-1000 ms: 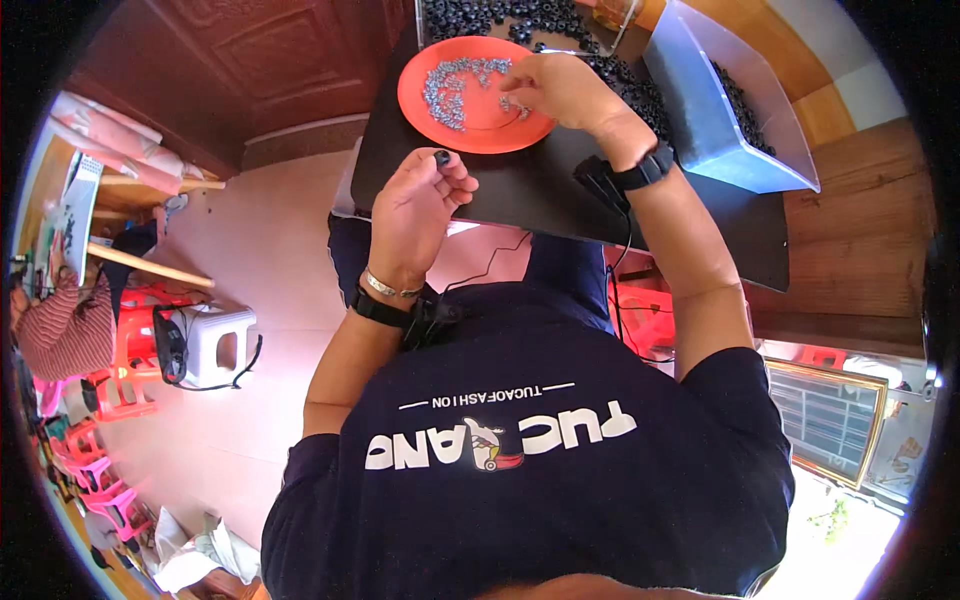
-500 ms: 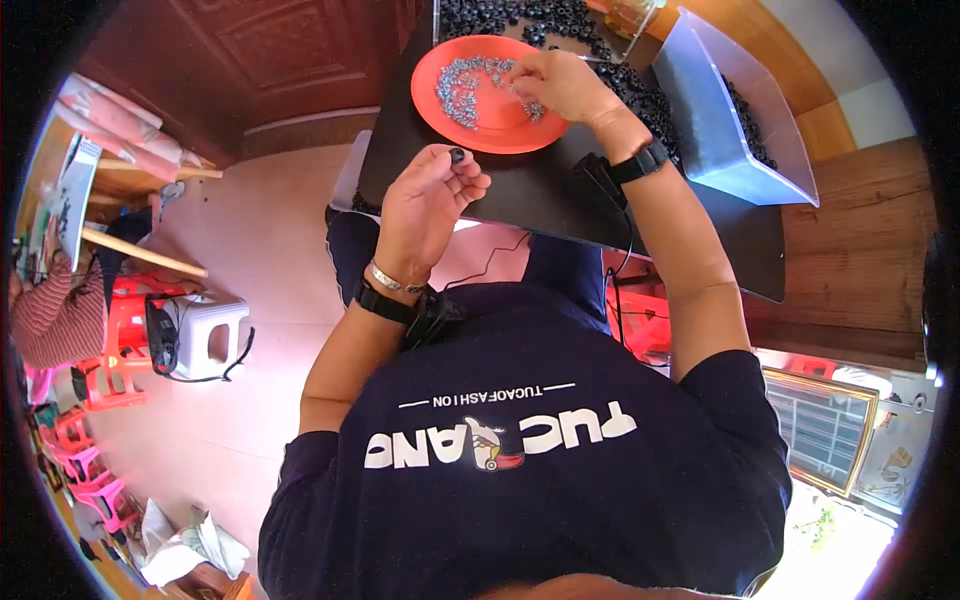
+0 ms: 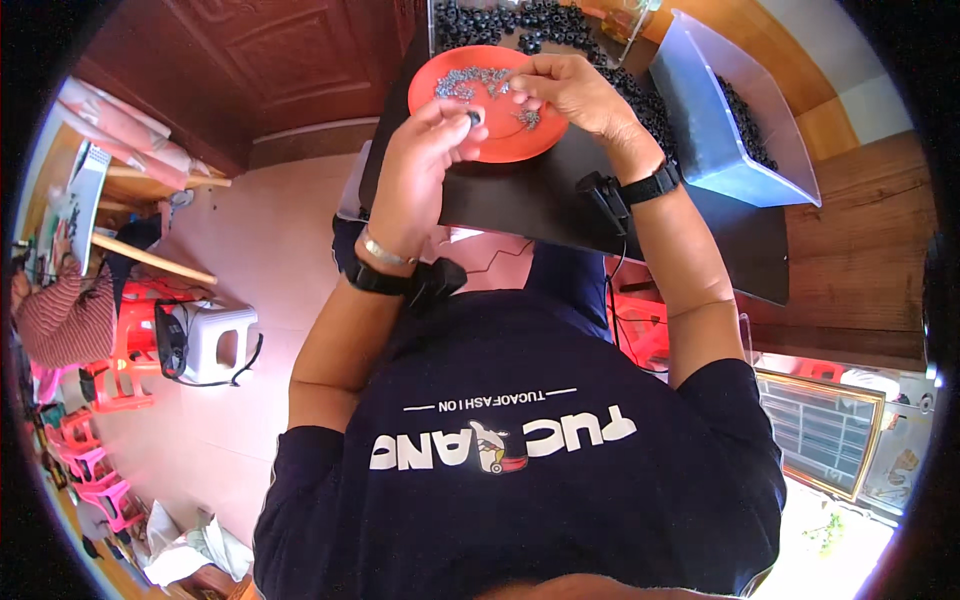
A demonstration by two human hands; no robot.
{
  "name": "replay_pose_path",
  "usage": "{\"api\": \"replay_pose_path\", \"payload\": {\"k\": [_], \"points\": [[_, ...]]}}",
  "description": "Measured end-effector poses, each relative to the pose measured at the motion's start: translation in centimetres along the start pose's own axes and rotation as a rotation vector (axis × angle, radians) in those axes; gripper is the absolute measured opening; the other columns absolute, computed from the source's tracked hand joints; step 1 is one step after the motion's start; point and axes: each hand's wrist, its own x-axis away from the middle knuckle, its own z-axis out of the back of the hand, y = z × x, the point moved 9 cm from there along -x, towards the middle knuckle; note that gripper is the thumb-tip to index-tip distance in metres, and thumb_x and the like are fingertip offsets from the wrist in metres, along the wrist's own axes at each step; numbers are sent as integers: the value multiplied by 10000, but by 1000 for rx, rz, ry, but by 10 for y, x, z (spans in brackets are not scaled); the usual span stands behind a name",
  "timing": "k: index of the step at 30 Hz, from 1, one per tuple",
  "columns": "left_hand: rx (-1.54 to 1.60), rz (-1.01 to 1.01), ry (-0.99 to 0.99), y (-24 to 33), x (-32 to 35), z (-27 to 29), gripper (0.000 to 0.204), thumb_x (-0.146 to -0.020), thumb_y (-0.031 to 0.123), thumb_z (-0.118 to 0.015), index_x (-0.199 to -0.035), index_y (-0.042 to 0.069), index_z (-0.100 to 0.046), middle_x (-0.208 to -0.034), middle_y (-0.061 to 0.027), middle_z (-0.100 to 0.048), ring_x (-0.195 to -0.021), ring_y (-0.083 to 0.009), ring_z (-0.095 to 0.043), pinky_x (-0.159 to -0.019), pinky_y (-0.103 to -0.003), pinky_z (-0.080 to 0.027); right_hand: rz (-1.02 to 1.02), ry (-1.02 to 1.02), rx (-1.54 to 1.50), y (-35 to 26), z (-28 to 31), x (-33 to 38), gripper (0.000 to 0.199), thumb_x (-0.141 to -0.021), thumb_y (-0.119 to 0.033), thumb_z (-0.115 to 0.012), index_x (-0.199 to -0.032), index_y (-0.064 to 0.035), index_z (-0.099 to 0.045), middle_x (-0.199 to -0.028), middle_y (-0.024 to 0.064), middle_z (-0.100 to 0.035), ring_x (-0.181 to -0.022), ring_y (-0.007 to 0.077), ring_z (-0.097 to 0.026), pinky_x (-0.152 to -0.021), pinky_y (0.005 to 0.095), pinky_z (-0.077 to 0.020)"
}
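Left hand (image 3: 424, 145): pinches black piece (image 3: 474, 119).
Right hand (image 3: 577, 95): over orange plate (image 3: 512, 144); grip I can't tell.
Plastic bin (image 3: 700, 125): farther right.

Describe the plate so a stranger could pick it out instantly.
Find the dark table at the top of the picture. Near its left edge lies a round plate carrying small silvery parts. Its orange-red colour sets it apart from the black pieces and bluish bin.
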Motion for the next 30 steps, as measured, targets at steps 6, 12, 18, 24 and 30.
{"api": "replay_pose_path", "payload": {"k": [6,12,18,24,30], "points": [[78,139,-103,-20,-52,-9,149,-900,204,-563,-943,63,-589,-923,-46,-634,-842,-145,-612,-767,-276,-475,1,-9,-51,-12,-9,4,219,-899,-223,-620,-968,-21,-670,-825,-3,-652,-763,74,-572,-701,214,-461],[-5,132,-121,-27,-65,-10,153,-924,198,-517,-951,56,-568,-936,-92,-634,-863,-209,-619,-809,-319,-476,89,166,134,-5,0,5,198,-915,-174,-596,-983,4,-647,-805,4,-638,-688,59,-556,-663,225,-486],[277,200,-138,-33,-71,-10,164,-909,184,-533,-910,34,-602,-886,-89,-631,-829,-219,-611,-784,-342,-481,62,156,27,-11,-3,14,187,-924,-171,-586,-1007,-4,-601,-789,-5,-607,-707,56,-551,-652,218,-478],[304,280,-85,-36,-71,-4,185,-912,187,-526,-925,22,-608,-891,-112,-632,-843,-241,-610,-794,-362,-486,212,188,30,-19,-2,18,181,-930,-143,-560,-1046,-7,-589,-846,9,-615,-745,53,-545,-679,227,-478],[262,263,-94,-36,-73,-5,179,-911,191,-535,-932,27,-605,-898,-97,-639,-819,-226,-614,-773,-331,-486,298,188,151,-23,0,16,175,-936,-133,-543,-1040,1,-585,-855,19,-614,-776,72,-553,-694,238,-480]]}}
